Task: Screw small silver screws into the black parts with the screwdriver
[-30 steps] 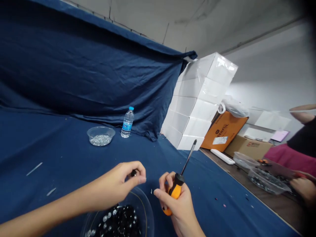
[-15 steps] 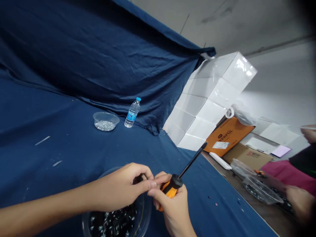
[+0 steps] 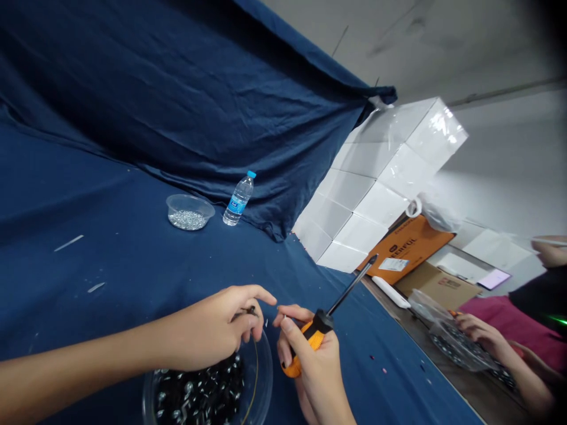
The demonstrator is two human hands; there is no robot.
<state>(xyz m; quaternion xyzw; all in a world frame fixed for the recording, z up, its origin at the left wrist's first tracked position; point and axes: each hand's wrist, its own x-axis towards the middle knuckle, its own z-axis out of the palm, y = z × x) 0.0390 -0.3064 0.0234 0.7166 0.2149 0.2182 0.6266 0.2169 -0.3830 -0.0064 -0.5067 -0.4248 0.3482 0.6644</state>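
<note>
Partly hidden: dark item [image 3: 251, 309] in L hand [image 3: 211, 328]; R hand [image 3: 319, 378] grips screwdriver [image 3: 313, 337].

Navy-cloth table [image 3: 66, 283]: sm. bowl [image 3: 189, 212] of silver bits, water btl [image 3: 239, 199], lg. bowl [image 3: 262, 378]

And there's the left arm, stretched in low from the side, left hand [image 3: 211, 327] curled over, fingertips [image 3: 266, 293] pinching tight; right hand [image 3: 312, 369] clenched in a firm grip, thumb [image 3: 295, 333] braced high, the two hands just beside each other!
</note>
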